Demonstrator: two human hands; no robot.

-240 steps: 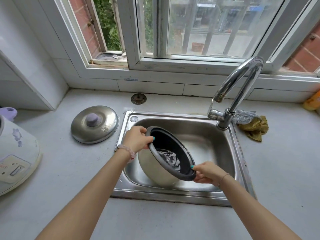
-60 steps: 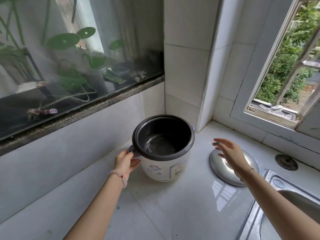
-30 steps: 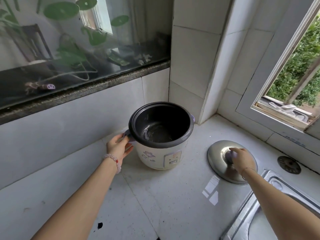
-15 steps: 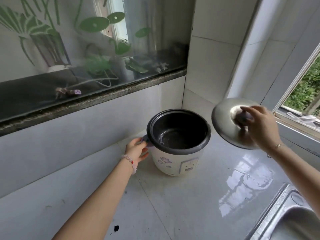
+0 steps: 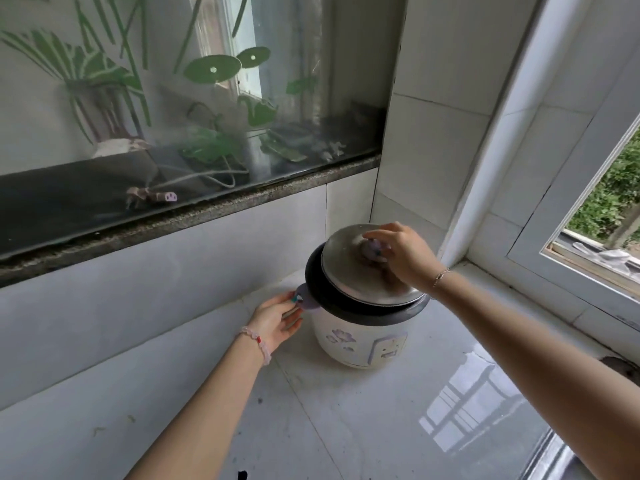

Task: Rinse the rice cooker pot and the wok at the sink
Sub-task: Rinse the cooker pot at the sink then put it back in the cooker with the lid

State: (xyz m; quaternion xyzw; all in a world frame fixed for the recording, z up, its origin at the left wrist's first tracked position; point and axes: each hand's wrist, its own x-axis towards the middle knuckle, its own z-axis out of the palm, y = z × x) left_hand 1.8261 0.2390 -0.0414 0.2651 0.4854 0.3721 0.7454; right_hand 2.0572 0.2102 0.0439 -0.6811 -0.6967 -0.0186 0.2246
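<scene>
The white rice cooker [image 5: 358, 344] stands on the counter in the corner, and the dark rice cooker pot [image 5: 323, 296] sits inside it with only its rim showing. A steel lid [image 5: 349, 275] rests tilted on that rim, shifted a little to the right. My right hand [image 5: 403, 252] grips the lid's purple knob from above. My left hand [image 5: 277, 318] holds the cooker's purple side handle at its left. The wok is out of view.
A glass pane with green leaf patterns [image 5: 173, 109] sits above a stone ledge [image 5: 194, 216] behind the cooker. A window frame [image 5: 568, 209] runs along the right. The sink's steel edge [image 5: 557, 460] shows at the bottom right, and the white counter [image 5: 363, 420] is wet and glossy.
My right hand carried the lid from the air at the right down onto the pot's rim. My left hand stayed on the cooker's handle.
</scene>
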